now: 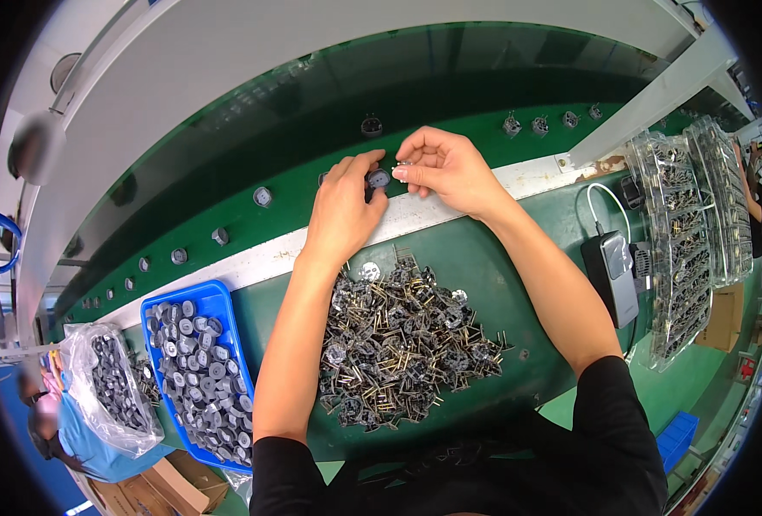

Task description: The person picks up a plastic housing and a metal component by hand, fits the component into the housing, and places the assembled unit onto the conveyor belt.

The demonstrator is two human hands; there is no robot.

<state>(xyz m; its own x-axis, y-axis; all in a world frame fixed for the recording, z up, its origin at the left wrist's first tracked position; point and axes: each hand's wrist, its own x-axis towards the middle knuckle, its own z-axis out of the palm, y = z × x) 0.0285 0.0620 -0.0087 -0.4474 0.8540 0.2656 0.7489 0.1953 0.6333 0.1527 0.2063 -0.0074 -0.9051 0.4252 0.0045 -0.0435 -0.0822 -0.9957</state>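
Observation:
Over the white rail at the belt's near edge, my left hand [347, 202] curls its fingers around a grey round plastic cap [378, 178]. Close beside it on the right, my right hand [445, 172] pinches a small shiny part [403, 164] between thumb and forefinger; its exact kind is too small to make out. Between my forearms lies a heap of black pin assemblies [407, 353] with brass-coloured pins. To the left of my left forearm, a blue tray [234, 314] holds many more grey caps [202, 361].
Along the green belt [299, 185] single grey caps and pin assemblies [512, 126] stand spaced apart. A power bank [615, 267] with a white cable lies right, next to clear trays [675, 224] of parts. A plastic bag [114, 387] of grey parts lies far left.

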